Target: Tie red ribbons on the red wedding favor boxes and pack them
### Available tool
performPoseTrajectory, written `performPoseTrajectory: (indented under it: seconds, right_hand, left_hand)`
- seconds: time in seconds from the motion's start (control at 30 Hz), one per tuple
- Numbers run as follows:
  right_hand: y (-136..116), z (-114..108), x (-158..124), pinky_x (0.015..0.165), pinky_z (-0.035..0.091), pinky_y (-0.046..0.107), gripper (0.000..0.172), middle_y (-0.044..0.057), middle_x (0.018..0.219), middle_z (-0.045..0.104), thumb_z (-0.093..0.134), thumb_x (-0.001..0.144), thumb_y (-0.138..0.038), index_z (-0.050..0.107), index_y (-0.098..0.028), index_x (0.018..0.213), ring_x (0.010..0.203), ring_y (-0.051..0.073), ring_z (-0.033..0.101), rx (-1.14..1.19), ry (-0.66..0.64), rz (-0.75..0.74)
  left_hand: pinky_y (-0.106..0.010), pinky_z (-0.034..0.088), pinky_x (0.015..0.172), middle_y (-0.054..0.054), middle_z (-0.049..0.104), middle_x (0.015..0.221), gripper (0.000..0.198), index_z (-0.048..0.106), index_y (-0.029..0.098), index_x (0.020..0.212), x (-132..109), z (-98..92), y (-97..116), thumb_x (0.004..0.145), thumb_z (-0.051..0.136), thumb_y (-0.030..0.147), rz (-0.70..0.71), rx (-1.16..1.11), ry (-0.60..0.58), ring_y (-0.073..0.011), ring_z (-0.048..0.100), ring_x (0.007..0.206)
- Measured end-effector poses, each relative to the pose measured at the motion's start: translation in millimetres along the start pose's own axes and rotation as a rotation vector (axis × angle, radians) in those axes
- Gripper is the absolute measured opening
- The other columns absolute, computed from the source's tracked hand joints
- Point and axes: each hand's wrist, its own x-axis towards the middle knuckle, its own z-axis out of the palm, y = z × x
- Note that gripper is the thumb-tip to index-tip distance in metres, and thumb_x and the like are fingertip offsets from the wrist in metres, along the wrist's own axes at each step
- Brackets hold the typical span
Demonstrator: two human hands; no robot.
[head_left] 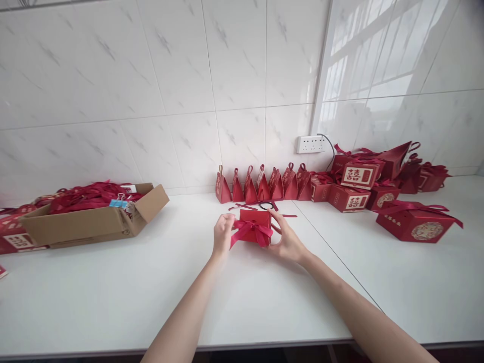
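Locate at bench centre, directly ahead: small red cardboard box, tied with a glossy crimson ribbon bow across the near part. On or just above the surface; contact not determinable from this angle. Left hand: closed on the left edge, beside the bow's loop; unclear whether also gripping ribbon. Right hand: gripping the right side, thumb low and forefinger at the far corner.

Caution: guard against loosening of the bow through a pull on one tail. Beware of creased walls from excess squeeze, and of a skewed bow from uneven finger pressure. Avoid snagging on the flat dark-red strips or the thin black ring just beyond.

Note behind these, near the wall: row of small red triangular paper boxes with top loops. At right: pile of red boxes with white labels, plus a larger red box with a round pale emblem. At left: open brown cardboard carton, heaped with crimson ribbons.

Surface: smooth white bench, crossed by a dark seam right of centre. Room: white marbled tiles, white socket panel, window reflection at upper right.
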Motion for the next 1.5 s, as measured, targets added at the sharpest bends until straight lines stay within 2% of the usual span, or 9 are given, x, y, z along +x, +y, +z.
performPoseTrajectory:
  seconds: [0.33,0.43,0.53,0.67,0.93,1.1,1.27,1.4,1.5]
  right_hand:
    - [0.1,-0.7,-0.2,0.102,0.037,0.050,0.088,0.010,0.141,0.032,0.071,0.065,-0.025,0.022,-0.033,0.138,0.130,0.028,0.035,0.033,0.012,0.103]
    - [1.1,0.2,-0.1,0.101,0.038,0.050,0.090,0.010,0.141,0.032,0.071,0.065,-0.025,0.021,-0.034,0.139,0.132,0.029,0.031,0.038,0.018,0.126]
    - [2.1,1.0,-0.4,0.100,0.039,0.050,0.091,0.010,0.140,0.032,0.072,0.064,-0.025,0.021,-0.034,0.139,0.133,0.029,0.030,0.046,0.021,0.125]
    - [2.9,1.1,-1.1,0.100,0.039,0.051,0.090,0.010,0.141,0.031,0.071,0.064,-0.024,0.021,-0.035,0.139,0.134,0.030,0.028,0.050,0.008,0.117]
    - [1.2,0.4,-1.0,0.099,0.040,0.048,0.089,0.009,0.142,0.030,0.071,0.065,-0.024,0.021,-0.035,0.138,0.134,0.027,0.029,0.041,0.005,0.133]
    - [1.3,-1.1,-3.2,0.099,0.040,0.048,0.090,0.010,0.142,0.030,0.071,0.064,-0.025,0.021,-0.033,0.139,0.133,0.028,0.030,0.020,0.005,0.130]
    - [1.7,2.7,2.9,0.100,0.040,0.049,0.088,0.012,0.138,0.034,0.070,0.065,-0.024,0.023,-0.029,0.139,0.126,0.028,0.039,-0.025,0.004,0.009]
    - [-25.4,-7.6,-12.5,0.100,0.040,0.048,0.088,0.014,0.138,0.033,0.070,0.063,-0.020,0.024,-0.026,0.138,0.129,0.030,0.035,-0.129,0.084,-0.083]
    - [-69.4,-31.4,-54.0,0.099,0.043,0.045,0.097,0.012,0.142,0.029,0.073,0.062,-0.020,0.017,-0.030,0.141,0.131,0.028,0.033,-0.136,0.159,-0.033]
  left_hand:
    - [-0.024,0.044,0.064,0.000,0.057,0.070,0.025,0.054,0.018,0.073,-12.1,7.3,1.8,0.076,0.060,0.042,0.122,0.158,-0.041,-0.0130,0.054,0.067]
    - [-0.025,0.044,0.063,0.001,0.056,0.068,0.019,0.055,0.020,0.072,-20.2,9.3,6.2,0.079,0.059,0.038,0.349,0.300,-0.076,-0.0122,0.052,0.063]
    - [-0.025,0.043,0.058,0.001,0.053,0.062,0.015,0.058,0.022,0.070,-27.0,12.4,6.2,0.081,0.055,0.032,0.640,0.470,-0.229,-0.0119,0.050,0.055]
    - [-0.025,0.043,0.054,-0.001,0.054,0.061,0.016,0.061,0.023,0.072,-29.3,14.4,3.1,0.084,0.051,0.028,0.791,0.579,-0.315,-0.0127,0.050,0.054]
    - [-0.024,0.042,0.055,0.002,0.052,0.059,0.013,0.058,0.022,0.071,-26.8,10.8,5.2,0.081,0.055,0.029,0.637,0.427,-0.246,-0.0112,0.048,0.053]
    - [-0.023,0.042,0.058,0.002,0.051,0.060,0.021,0.048,0.021,0.064,-19.8,8.5,2.1,0.077,0.055,0.035,0.299,0.336,0.014,-0.0120,0.049,0.059]
    - [-0.023,0.038,0.050,0.004,0.045,0.049,0.026,0.042,0.020,0.055,-4.3,6.7,-4.7,0.073,0.049,0.037,0.185,0.325,0.104,-0.0114,0.045,0.049]
    - [-0.023,0.034,0.048,0.004,0.042,0.044,0.024,0.044,0.020,0.052,1.1,-0.3,1.8,0.070,0.045,0.037,0.113,0.309,0.179,-0.0114,0.041,0.045]
    - [-0.023,0.033,0.050,0.004,0.046,0.047,0.017,0.048,0.019,0.054,4.8,-3.6,9.9,0.067,0.049,0.029,0.060,0.312,0.200,-0.0116,0.042,0.049]
